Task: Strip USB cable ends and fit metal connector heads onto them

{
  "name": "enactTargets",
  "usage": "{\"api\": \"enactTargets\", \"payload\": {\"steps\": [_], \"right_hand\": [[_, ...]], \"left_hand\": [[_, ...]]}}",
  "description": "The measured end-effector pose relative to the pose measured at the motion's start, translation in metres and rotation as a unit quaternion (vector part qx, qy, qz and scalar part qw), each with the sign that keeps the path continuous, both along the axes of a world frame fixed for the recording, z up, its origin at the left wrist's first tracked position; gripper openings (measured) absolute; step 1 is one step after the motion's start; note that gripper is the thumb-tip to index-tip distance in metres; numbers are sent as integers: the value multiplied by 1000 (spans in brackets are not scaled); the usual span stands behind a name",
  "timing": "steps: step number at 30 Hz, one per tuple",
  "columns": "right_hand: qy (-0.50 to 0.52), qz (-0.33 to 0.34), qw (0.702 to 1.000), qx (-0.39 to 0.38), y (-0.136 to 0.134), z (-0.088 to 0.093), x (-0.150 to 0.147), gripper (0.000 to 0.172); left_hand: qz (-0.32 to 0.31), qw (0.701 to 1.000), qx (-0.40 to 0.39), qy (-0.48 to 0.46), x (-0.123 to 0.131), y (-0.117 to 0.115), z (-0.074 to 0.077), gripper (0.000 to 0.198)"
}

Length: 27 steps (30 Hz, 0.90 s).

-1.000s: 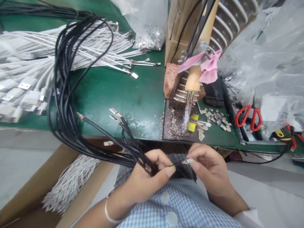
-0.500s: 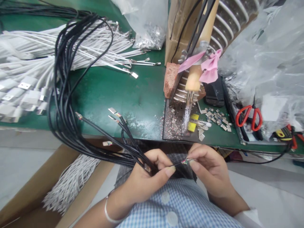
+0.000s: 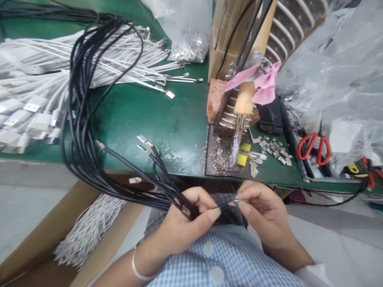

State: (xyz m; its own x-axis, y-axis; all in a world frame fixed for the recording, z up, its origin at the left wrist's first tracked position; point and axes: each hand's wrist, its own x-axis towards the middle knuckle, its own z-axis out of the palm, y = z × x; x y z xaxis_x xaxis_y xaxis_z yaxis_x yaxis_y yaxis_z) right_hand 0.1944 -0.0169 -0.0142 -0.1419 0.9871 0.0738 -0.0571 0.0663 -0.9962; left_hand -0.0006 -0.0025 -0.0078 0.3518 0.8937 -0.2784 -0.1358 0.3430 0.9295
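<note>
A bundle of black cables [image 3: 80,115] hangs over the bench edge and runs into my left hand [image 3: 191,219], which is closed round it. Between that hand's thumb and forefinger one cable is pinched, its end pointing right. My right hand [image 3: 263,211] pinches the small metal connector [image 3: 235,202] on that cable's end, where coloured wires show. Other cable ends with bare connectors [image 3: 145,140] stick out above my left hand, over the bench edge.
On the green bench [image 3: 143,111] lies a pile of white USB cables [image 3: 125,56]. A soldering iron [image 3: 243,99] with a pink ribbon points down over a dark pad, beside a brick [image 3: 215,101] and loose connectors [image 3: 273,147]. Red-handled scissors [image 3: 314,148] lie right. Below left, a cardboard box [image 3: 119,235] holds white cables [image 3: 89,231].
</note>
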Motion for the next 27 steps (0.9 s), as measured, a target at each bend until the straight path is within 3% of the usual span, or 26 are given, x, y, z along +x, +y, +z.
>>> {"api": "enactTargets", "payload": {"steps": [17, 27], "right_hand": [[-5, 9, 1000, 16, 2, -2, 0, 10], [-6, 2, 1000, 3, 3, 0, 0, 8]], "left_hand": [[12, 1000, 4, 1, -1, 0, 1, 15], [18, 1000, 14, -7, -2, -3, -9, 15]]}}
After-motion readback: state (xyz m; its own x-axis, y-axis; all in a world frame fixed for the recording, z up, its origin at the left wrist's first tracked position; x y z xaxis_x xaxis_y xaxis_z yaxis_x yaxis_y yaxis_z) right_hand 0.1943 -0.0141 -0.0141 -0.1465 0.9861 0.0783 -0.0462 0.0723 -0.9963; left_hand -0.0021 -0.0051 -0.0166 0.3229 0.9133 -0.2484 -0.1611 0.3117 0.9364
